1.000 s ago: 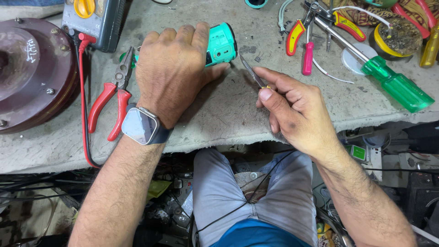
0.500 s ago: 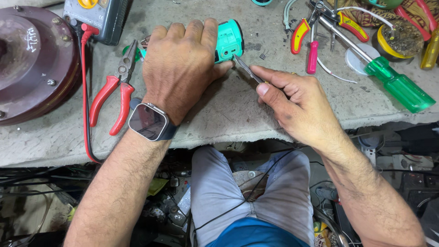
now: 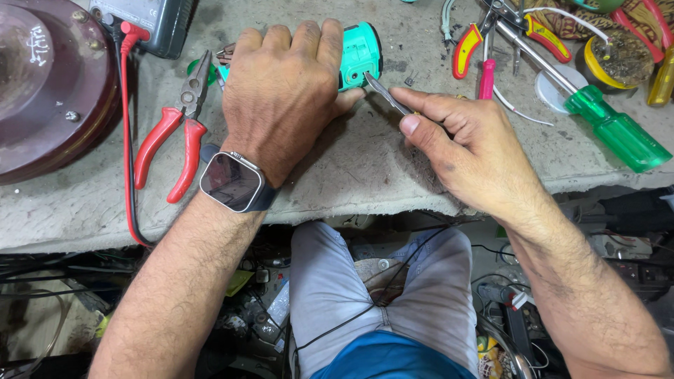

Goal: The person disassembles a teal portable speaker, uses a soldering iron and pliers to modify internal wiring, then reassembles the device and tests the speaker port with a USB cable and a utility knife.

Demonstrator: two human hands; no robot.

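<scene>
two hands work at the bench: left hand (image 3: 284, 91) clamps down over the teal device (image 3: 360, 55), while right hand (image 3: 467, 144) pinches metal tweezers (image 3: 385, 92), tips touching the device's end. red pliers (image 3: 172, 137) lie left of that grip.
</scene>
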